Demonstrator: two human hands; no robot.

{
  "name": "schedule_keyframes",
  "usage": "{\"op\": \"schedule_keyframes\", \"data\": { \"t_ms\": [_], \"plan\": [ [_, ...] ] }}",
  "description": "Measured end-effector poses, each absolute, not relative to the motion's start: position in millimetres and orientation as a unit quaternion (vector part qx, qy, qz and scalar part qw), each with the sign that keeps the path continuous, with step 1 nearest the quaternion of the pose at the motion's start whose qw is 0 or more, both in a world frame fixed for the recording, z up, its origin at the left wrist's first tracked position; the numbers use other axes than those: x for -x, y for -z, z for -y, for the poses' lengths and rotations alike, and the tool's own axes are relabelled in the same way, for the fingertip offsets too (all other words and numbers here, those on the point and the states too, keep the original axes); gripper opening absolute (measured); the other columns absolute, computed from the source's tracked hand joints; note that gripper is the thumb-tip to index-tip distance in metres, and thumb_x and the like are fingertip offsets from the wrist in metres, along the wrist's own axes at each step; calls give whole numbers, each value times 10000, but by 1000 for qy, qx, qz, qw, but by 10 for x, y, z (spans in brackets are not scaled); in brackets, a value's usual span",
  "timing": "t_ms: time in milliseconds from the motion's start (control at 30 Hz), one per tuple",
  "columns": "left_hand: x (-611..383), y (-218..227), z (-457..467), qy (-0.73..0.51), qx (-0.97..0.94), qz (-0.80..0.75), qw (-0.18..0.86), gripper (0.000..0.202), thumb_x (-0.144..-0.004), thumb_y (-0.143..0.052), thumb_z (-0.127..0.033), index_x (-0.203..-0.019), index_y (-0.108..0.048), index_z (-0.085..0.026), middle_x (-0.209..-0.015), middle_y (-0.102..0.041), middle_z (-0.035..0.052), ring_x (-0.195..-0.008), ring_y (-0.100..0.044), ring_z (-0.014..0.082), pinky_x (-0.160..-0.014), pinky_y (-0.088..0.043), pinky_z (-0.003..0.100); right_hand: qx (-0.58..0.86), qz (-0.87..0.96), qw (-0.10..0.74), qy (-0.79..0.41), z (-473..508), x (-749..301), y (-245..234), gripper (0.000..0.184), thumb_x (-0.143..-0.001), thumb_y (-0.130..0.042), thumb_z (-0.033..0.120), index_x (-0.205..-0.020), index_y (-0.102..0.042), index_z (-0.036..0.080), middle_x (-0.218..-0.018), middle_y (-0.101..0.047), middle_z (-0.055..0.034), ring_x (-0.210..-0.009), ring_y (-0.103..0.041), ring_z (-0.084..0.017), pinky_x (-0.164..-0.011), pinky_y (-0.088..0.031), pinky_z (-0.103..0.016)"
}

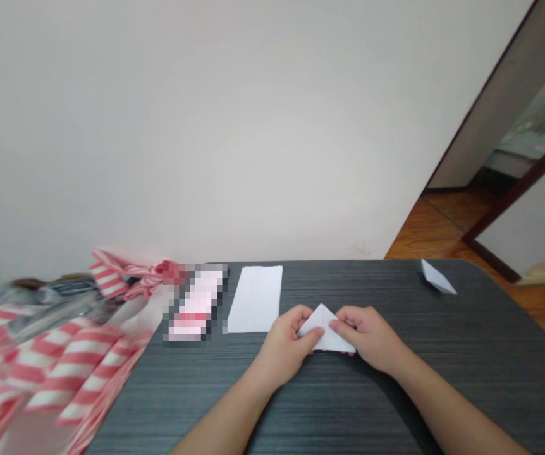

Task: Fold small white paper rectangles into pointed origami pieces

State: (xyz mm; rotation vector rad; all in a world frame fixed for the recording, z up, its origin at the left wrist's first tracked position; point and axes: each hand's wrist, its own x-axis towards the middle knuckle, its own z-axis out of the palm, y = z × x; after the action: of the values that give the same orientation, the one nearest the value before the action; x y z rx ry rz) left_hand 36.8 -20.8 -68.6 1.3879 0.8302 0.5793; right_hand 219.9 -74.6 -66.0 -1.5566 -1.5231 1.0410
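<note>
Between my two hands is a small piece of folded white paper (332,342), shaped like a triangle with its point away from me and a crease down from the tip. My left hand (287,341) grips its left side, thumb on top and fingers curled behind. On the right side, my right hand (366,335) pinches it the same way, thumb pressed near the middle. The fingertips underneath are mostly hidden by the paper. Left of my hands lies a stack of white paper sheets (255,299), flat on the dark table (329,404).
A folded white paper piece (437,278) rests at the table's far right. Left of the sheets is a blurred-out pink and white object (197,305). Red-and-white striped cloth (73,360) is heaped beside the table's left edge. A pale wall (253,139) stands behind.
</note>
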Motion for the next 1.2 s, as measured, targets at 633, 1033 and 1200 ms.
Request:
{"op": "schedule_keyframes", "data": {
  "t_ms": [633,1033,1200],
  "plan": [
    [-333,710,181,-236,-634,-363,641,220,-816,-607,-319,-937,-625,-136,-701,-586,-2,-574,-483,109,-510,-359,206,583,567,367,-452,755,-2210,683,219,-878,-563,330,-743,-627,170,-541,-632,11,-457,-569,-125,-454,-439,-208],
    [-313,664,171,-230,-658,-361,619,224,-830,-597,-337,-805,-635,-118,-705,-591,10,-639,-492,129,-566,-362,221,565,604,336,-452,774,-2199,661,136,-882,-553,273,-863,-632,164,-570,-621,14,-472,-550,-119,-467,-429,-208],
    [-310,631,175,-250,-630,-368,636,235,-832,-598,-344,-856,-652,-116,-761,-623,29,-662,-503,134,-580,-372,220,507,628,400,-435,810,-2225,679,310,-812,-645,185,-1097,-528,217,-765,-611,23,-645,-554,-128,-585,-432,-218]
  ]
}}
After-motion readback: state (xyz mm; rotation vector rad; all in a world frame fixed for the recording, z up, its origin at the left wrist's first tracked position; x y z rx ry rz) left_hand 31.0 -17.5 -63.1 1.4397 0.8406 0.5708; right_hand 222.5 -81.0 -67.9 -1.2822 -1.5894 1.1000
